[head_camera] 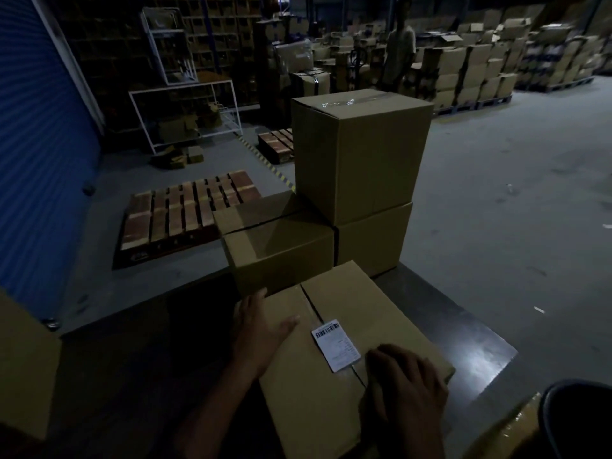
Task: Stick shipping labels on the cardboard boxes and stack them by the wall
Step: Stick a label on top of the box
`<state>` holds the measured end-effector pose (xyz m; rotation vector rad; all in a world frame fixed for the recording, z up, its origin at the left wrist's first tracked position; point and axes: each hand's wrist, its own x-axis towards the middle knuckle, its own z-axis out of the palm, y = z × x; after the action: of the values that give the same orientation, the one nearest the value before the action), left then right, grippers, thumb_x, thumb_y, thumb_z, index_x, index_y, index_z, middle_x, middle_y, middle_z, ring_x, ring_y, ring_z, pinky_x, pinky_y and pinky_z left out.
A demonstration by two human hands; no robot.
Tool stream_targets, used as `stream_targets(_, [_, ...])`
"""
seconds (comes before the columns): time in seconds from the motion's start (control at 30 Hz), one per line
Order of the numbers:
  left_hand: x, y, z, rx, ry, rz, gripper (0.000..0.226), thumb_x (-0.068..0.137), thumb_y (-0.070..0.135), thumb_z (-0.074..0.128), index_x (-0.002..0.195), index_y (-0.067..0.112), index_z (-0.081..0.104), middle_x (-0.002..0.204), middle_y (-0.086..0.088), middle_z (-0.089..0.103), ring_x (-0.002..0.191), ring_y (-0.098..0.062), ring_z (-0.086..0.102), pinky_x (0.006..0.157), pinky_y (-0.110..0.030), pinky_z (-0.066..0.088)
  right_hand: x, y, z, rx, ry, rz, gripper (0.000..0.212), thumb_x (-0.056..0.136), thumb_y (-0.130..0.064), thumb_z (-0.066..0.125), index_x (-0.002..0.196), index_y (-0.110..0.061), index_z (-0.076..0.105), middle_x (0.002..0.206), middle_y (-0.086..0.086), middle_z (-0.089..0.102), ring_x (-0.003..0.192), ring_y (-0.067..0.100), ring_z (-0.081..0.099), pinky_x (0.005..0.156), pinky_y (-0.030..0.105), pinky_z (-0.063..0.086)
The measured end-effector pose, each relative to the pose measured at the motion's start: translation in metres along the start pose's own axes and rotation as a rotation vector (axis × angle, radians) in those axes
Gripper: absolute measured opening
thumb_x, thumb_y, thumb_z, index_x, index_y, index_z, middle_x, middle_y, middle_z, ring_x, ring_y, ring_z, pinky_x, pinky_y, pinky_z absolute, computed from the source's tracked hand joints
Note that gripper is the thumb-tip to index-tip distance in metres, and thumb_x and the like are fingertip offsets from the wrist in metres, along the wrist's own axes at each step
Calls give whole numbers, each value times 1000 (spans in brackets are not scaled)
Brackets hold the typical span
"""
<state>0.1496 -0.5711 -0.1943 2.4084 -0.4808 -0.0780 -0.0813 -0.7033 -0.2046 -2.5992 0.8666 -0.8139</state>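
A cardboard box [371,306] lies on the dark table [463,339] right in front of me. A white shipping label [335,345] with a barcode sits on its top beside the centre seam. My left hand [261,329] rests flat on the box's left edge, thumb spread toward the label. My right hand [405,382] lies on the box top just right of the label, fingers bent with the tips pressing the cardboard. Behind it stand two low boxes [281,256] [374,240] with a tall taped box [361,154] on top.
A wooden pallet [185,210] lies on the floor at left beside a blue roller shutter [39,127]. Another box [23,366] is at the left edge. A person [399,51] stands far back among stacked cartons. A dark round object [576,419] is at bottom right.
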Motion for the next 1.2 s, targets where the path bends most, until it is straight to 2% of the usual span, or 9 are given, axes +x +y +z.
stream_targets(0.2, [-22, -14, -23, 171, 7, -157, 111, 72, 86, 65, 158, 25, 33, 160, -7, 39, 149, -33, 31, 116, -50, 36, 61, 21, -2, 108, -280, -179, 43, 92, -50, 36, 124, -41, 65, 131, -20, 57, 124, 6, 47, 101, 28, 28])
stream_targets(0.33, [-51, -18, -31, 105, -88, -176, 121, 64, 91, 66, 159, 27, 26, 160, -6, 38, 145, -30, 41, 113, -47, 38, 110, 27, -1, -25, -482, -327, 43, 90, -56, 46, 130, -46, 59, 137, -14, 52, 129, 15, 43, 103, 36, 34])
stream_targets(0.4, [-59, -9, -27, 87, -53, -138, 117, 69, 88, 66, 159, 28, 24, 160, -5, 34, 145, -28, 37, 112, -45, 37, 119, 17, -1, -42, -534, -337, 42, 93, -48, 56, 135, -43, 55, 143, -12, 45, 134, 16, 36, 108, 38, 33])
stream_targets(0.53, [-55, 30, -10, 31, 37, -50, 119, 65, 85, 70, 159, 30, 21, 162, 0, 26, 147, -26, 28, 115, -46, 36, 101, -11, 4, 27, -383, -250, 38, 86, -37, 71, 123, -37, 62, 132, -11, 50, 122, 17, 41, 96, 32, 33])
stream_targets(0.63, [-57, 44, 5, 218, -9, 34, 119, 64, 98, 47, 159, 31, 19, 169, 0, 13, 152, -27, 19, 119, -50, 30, 83, -21, 15, 86, -254, -255, 31, 83, -46, 64, 112, -34, 67, 116, -12, 56, 110, 15, 47, 85, 28, 33])
stream_targets(0.7, [-57, 37, 9, 262, 9, 59, 117, 61, 101, 32, 156, 33, 22, 169, 1, 14, 152, -26, 19, 118, -51, 31, 81, -23, 20, 24, -271, -298, 36, 85, -54, 52, 113, -35, 64, 114, -12, 56, 107, 15, 48, 84, 30, 29])
stream_targets(0.87, [-53, 30, 12, 237, 33, 82, 107, 59, 95, 39, 149, 35, 34, 165, 6, 21, 149, -22, 22, 115, -50, 34, 81, -24, 26, -54, -316, -329, 40, 89, -53, 39, 119, -32, 55, 119, -8, 48, 107, 17, 44, 85, 34, 24])
stream_targets(1.03, [-55, 29, 11, 227, 42, 87, 107, 59, 97, 37, 147, 36, 40, 166, 8, 22, 149, -21, 22, 115, -48, 33, 86, -27, 27, -74, -320, -270, 36, 84, -56, 46, 109, -31, 53, 109, -8, 49, 102, 17, 44, 83, 34, 27])
stream_targets(1.2, [-57, 32, 10, 211, 45, 82, 112, 57, 99, 32, 148, 35, 41, 167, 9, 21, 151, -19, 20, 115, -47, 33, 83, -27, 27, -68, -330, -294, 43, 79, -63, 43, 113, -39, 54, 112, -15, 47, 106, 13, 42, 88, 35, 31])
